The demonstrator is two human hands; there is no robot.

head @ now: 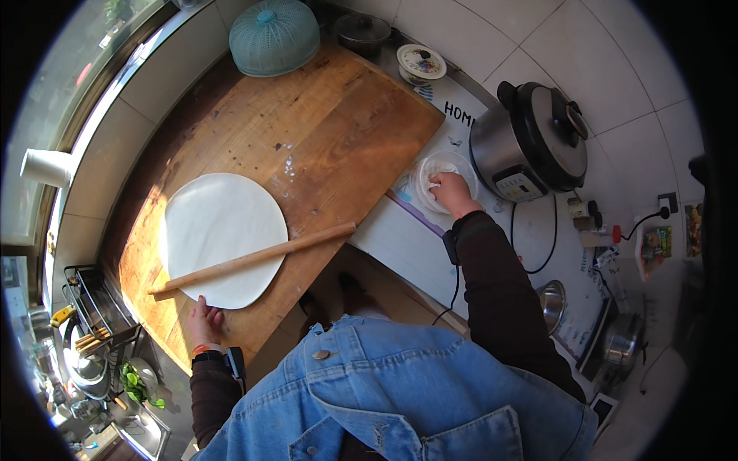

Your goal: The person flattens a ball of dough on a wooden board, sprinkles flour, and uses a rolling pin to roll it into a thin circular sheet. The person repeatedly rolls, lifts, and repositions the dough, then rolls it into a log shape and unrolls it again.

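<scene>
A large round sheet of rolled dough (222, 230) lies flat on a wooden board (346, 138). Across its lower part rests a wooden rolling pin (259, 256), its right end reaching past the dough. My left hand (206, 322) is at the dough's near edge, fingertips touching or just beside it, fingers partly curled. My right hand (452, 191) reaches into a clear plastic tub (424, 173) of white flour, right of the board. Its fingers are bunched at the flour; whether they pinch some cannot be seen. Loose flour is scattered on the board.
An electric pressure cooker (527, 141) stands right of the tub, its cord below. A blue mesh food cover (274, 40), a lidded pot (362, 31) and a lidded enamel bowl (421, 62) stand at the back. A wire rack (101, 305) is at left, a metal bowl (552, 305) at right.
</scene>
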